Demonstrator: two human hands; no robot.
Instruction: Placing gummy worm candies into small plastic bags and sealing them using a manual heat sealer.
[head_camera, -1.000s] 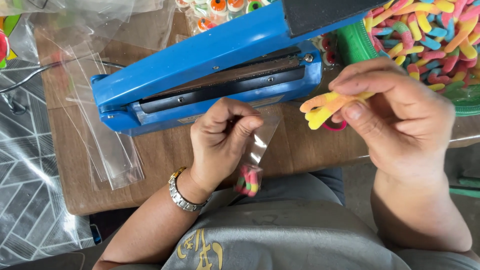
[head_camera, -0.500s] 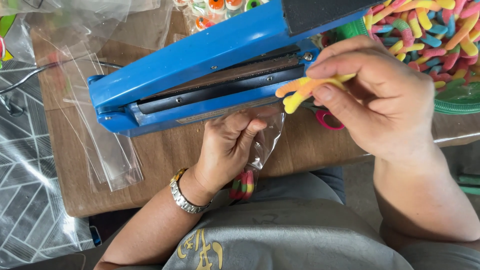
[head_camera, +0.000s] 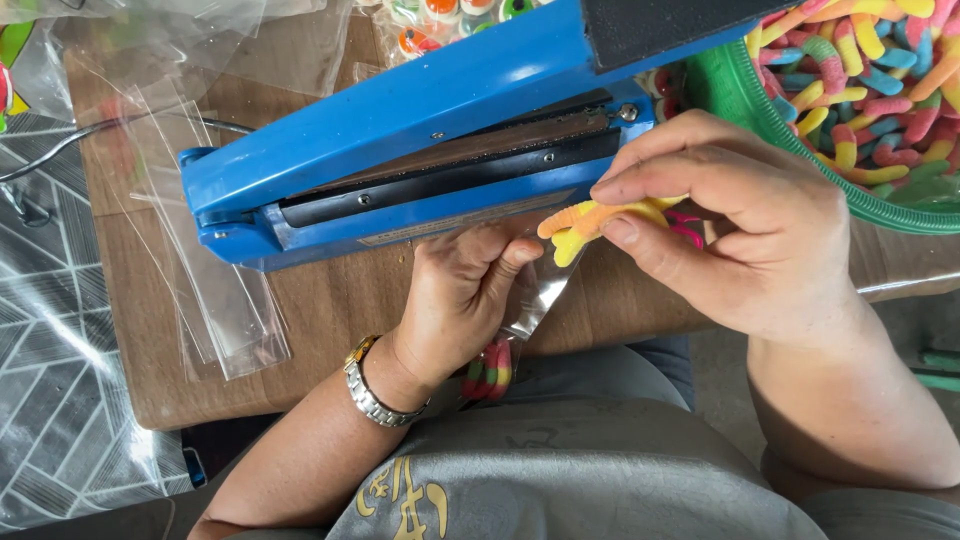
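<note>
**Gummy worms pinched at the mouth of a clear bag**

The right hand (head_camera: 740, 235) is closed in a pinch on a small bunch of gummy worms (head_camera: 590, 218), thumb below and fingers on top, with their yellow and orange ends sticking out to the left of the fingertips; something pink shows behind the thumb. The left hand (head_camera: 465, 290) is closed on the upper edge of a clear plastic bag (head_camera: 530, 300), thumb and fingers holding the film just under the worms.

The worms look soft, light and bendy, with a sugary coat that should give some grip; a pinch near the middle, as here, looks best, since the free ends droop. Their long axis runs roughly left to right, tips pointing left and a little down toward the bag's mouth. The bag is thin, limp and slippery; it needs holding at the rim to stay open. Its long axis runs from the mouth at upper right down to lower left, hanging off the table edge, where striped candy (head_camera: 490, 368) already sits at the bottom.

Just behind both hands lies a blue heat sealer (head_camera: 420, 110), arm raised, on a brown table (head_camera: 320, 320). A green basket (head_camera: 730, 90) heaped with more worms stands to the right, and empty clear bags (head_camera: 215, 300) lie at the left.
</note>
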